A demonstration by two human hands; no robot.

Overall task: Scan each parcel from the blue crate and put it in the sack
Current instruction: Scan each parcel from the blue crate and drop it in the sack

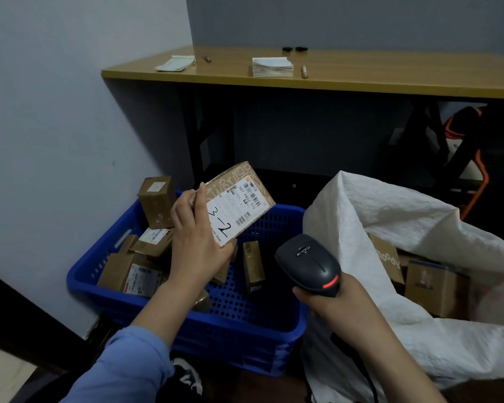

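Head view: left hand (199, 238) grips one parcel (240, 200), right hand (342, 299) grips one scanner (309, 261).

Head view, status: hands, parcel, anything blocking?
Left hand holds parcel, label up, over crate. Right hand grips scanner, pointed toward it. Sack open, boxes inside. Nothing seen in the way.
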